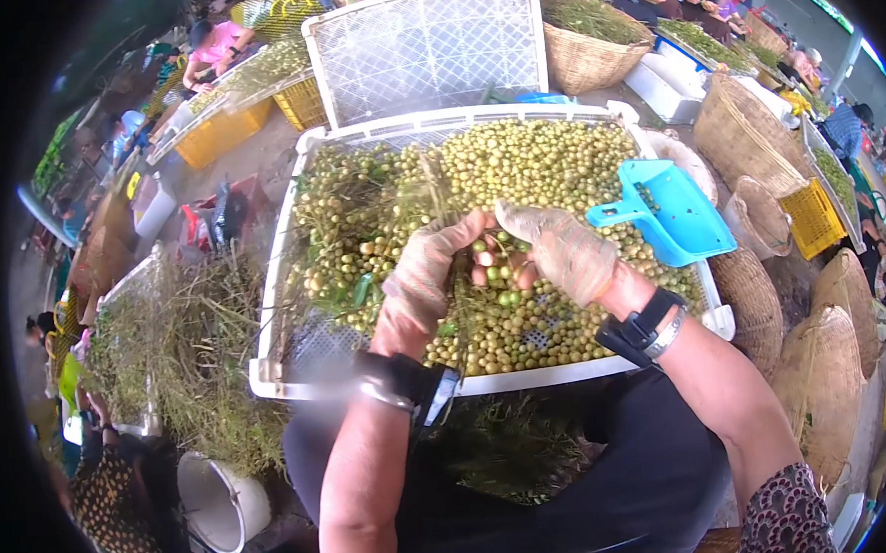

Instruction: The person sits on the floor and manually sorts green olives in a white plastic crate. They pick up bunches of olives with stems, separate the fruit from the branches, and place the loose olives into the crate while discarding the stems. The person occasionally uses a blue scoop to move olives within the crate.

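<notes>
My left hand (431, 258), in a fingerless-looking worn glove, is closed around thin stems with round green fruit. Close against it, my right hand (556, 245), also gloved, has its fingers at the same bunch of green and yellowish fruit (498, 272). Both are over a white plastic mesh tray (492, 383). Loose round yellow-green fruit (534, 154) covers much of the tray, and fruit still on twigs (358, 199) lies at its left. A blue plastic scoop (681, 210) rests on the fruit at the tray's right edge.
A heap of stripped-looking twigs (201, 346) stands left, above a white bucket (223, 505). Another white mesh tray (426, 55) is upright behind. Woven baskets (748, 133) and a yellow crate (813, 218) stand right. Several people work around, one in a pink shirt (218, 45).
</notes>
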Demonstrator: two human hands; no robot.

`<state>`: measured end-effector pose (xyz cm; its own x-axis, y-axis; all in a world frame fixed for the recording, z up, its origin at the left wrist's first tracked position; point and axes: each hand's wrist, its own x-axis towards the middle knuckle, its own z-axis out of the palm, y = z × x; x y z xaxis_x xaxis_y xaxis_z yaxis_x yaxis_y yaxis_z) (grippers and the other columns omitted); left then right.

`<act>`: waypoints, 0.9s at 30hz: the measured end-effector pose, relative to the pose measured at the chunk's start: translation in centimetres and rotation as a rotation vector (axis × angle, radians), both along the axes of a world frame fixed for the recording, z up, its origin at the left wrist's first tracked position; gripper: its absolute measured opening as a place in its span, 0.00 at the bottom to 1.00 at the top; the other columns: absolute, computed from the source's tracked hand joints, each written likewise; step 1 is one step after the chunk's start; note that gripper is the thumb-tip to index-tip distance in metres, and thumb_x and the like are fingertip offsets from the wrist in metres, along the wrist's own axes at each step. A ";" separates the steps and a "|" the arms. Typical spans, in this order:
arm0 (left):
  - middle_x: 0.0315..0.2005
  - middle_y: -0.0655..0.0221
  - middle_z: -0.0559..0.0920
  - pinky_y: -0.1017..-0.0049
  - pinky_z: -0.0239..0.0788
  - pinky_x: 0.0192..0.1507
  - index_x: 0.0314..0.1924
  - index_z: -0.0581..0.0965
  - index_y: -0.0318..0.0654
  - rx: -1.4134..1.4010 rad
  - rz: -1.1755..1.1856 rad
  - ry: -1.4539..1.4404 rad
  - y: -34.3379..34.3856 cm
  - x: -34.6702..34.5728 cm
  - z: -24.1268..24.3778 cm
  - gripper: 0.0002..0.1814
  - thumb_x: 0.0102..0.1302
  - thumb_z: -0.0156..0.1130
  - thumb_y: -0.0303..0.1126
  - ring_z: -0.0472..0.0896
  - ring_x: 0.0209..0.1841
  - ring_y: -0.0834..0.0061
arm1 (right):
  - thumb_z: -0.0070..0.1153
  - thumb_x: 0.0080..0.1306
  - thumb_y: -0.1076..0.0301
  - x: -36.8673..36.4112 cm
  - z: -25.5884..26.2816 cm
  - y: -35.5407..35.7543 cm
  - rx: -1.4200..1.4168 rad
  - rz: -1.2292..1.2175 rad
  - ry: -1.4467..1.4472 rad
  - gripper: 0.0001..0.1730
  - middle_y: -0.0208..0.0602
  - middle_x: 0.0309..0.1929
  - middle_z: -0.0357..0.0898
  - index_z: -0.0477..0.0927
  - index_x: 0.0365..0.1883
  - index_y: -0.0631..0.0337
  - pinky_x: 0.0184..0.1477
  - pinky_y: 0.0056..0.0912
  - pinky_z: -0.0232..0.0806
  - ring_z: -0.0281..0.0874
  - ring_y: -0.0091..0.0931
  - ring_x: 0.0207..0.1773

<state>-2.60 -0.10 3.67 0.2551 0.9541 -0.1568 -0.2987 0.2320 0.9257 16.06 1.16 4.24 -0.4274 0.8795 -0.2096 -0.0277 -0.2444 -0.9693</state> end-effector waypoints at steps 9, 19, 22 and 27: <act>0.31 0.64 0.84 0.78 0.78 0.34 0.41 0.80 0.28 -0.042 0.002 0.055 0.5 -0.9 -1.0 0.11 0.64 0.66 0.29 0.83 0.29 0.72 | 0.57 0.70 0.53 -0.8 0.1 -0.4 0.132 0.039 -0.203 0.22 0.23 0.29 0.76 0.79 0.50 0.63 0.25 0.17 0.64 0.68 0.14 0.25; 0.31 0.62 0.82 0.75 0.78 0.35 0.40 0.78 0.27 -0.130 0.028 -0.045 -1.0 -0.7 -1.5 0.06 0.64 0.61 0.23 0.83 0.29 0.70 | 0.60 0.68 0.58 -0.3 -0.2 -0.7 0.057 0.158 -0.188 0.26 0.25 0.26 0.77 0.76 0.58 0.67 0.23 0.17 0.67 0.71 0.14 0.24; 0.31 0.62 0.83 0.76 0.77 0.34 0.38 0.78 0.28 -0.123 0.031 -0.030 -1.1 -0.4 -1.9 0.06 0.65 0.61 0.24 0.83 0.27 0.70 | 0.59 0.69 0.60 0.4 -1.3 -0.1 -0.030 0.146 -0.114 0.19 0.27 0.27 0.77 0.78 0.50 0.67 0.22 0.19 0.67 0.73 0.16 0.24; 0.28 0.62 0.84 0.76 0.77 0.27 0.38 0.78 0.28 -0.095 0.156 0.054 -1.3 0.7 -2.2 0.07 0.64 0.64 0.26 0.84 0.24 0.70 | 0.60 0.68 0.62 0.1 -2.1 -0.6 -0.118 0.073 -0.068 0.13 0.28 0.28 0.77 0.77 0.43 0.62 0.23 0.19 0.66 0.72 0.17 0.24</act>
<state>-1.87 -1.36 1.42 0.0939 0.9617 -0.2573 -0.2888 0.2737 0.9174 16.11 0.53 2.10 -0.4706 0.8138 -0.3408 0.0594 -0.3561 -0.9325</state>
